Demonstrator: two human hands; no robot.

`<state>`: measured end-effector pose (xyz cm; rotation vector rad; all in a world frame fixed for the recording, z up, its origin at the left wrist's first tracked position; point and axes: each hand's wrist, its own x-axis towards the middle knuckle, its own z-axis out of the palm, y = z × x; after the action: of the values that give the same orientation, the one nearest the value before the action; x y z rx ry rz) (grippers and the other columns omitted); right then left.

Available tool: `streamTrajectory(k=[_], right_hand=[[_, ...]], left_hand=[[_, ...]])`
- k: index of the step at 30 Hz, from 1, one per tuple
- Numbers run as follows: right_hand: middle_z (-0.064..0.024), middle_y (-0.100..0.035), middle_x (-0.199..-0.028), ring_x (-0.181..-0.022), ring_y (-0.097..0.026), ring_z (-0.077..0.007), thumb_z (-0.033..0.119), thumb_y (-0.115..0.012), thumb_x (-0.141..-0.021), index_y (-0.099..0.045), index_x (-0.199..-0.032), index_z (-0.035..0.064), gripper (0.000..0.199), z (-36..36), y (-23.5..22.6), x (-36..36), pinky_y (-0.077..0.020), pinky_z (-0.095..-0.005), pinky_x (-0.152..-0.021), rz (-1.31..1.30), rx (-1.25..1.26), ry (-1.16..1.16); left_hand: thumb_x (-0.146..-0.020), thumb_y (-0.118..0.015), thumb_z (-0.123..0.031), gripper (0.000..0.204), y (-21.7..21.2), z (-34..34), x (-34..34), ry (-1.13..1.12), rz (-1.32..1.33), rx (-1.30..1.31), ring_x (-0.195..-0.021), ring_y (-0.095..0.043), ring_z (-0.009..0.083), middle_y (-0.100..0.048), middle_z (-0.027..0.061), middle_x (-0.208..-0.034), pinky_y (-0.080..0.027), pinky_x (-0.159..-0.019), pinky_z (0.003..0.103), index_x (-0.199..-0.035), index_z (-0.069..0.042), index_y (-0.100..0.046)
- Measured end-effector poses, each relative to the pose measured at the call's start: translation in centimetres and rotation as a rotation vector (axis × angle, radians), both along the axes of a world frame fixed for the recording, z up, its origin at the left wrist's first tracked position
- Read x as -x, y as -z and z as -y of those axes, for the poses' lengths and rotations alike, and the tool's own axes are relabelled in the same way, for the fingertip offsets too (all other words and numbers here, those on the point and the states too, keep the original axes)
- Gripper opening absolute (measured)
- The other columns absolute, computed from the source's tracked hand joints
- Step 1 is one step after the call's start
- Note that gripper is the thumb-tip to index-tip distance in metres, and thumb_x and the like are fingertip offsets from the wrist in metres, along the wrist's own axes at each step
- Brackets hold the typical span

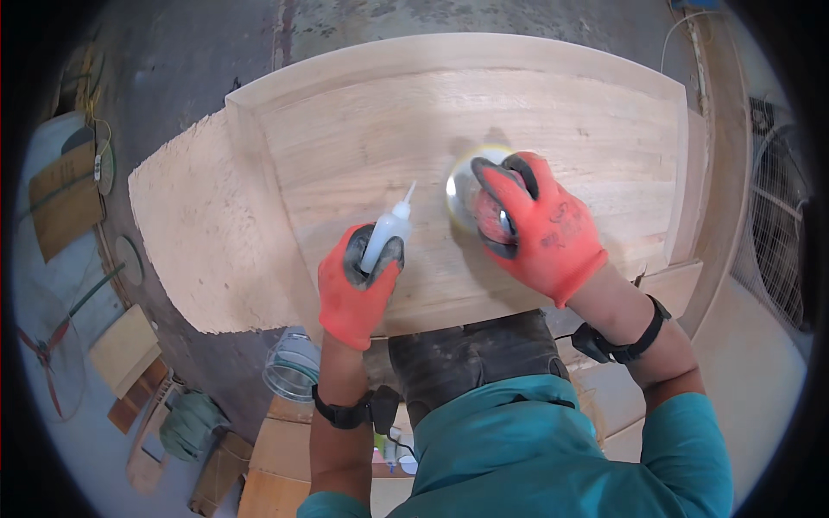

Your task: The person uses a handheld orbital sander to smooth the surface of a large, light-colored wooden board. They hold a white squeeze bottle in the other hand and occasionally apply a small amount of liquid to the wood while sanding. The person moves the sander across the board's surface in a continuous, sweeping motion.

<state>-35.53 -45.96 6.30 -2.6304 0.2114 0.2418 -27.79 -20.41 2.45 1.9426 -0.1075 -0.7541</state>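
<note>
One package shows: a small white squeeze bottle (pixel 386 239) with a thin pointed nozzle, clasped in the left hand's fingers (pixel 373 278), tip aimed up and away from them. No label shows on it. No signs or screens appear.

Under the right hand (pixel 537 226) a round sander (pixel 471 186) shows only its silver and yellow rim left of the fingers; its body, grip and any switch are covered by the glove; the disc face against the wooden panel (pixel 449 121) cannot be seen. Inside the left hand (pixel 356 289) the lower half of the white squeeze bottle (pixel 386 235) is buried in the fist; its nozzle tip above the grip is too thin to tell open from capped. Below both wrists, the panel's near edge is hidden behind the dark apron (pixel 471 358); the clear container (pixel 292 364) is partly covered by the left forearm.
</note>
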Motion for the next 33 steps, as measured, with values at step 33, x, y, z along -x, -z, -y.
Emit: streamTrajectory(k=[33], right_hand=[[-0.0217,-0.053,-0.136,-0.112,-0.065,-0.0403,0.016,-0.087,-0.068,-0.059,-0.144,0.0177,0.081,4.1,0.8,7.0,-0.0595,-0.0455,-0.085,0.053,-0.018,0.111]], left_hand=[[-0.084,-0.077,-0.013,0.024,0.4,6.8,-4.1,0.095,0.218,-0.169,-0.070,-0.065,0.0243,-0.068,0.0119,-0.081,-0.052,-0.069,0.035,-0.105,-0.004,-0.069]])
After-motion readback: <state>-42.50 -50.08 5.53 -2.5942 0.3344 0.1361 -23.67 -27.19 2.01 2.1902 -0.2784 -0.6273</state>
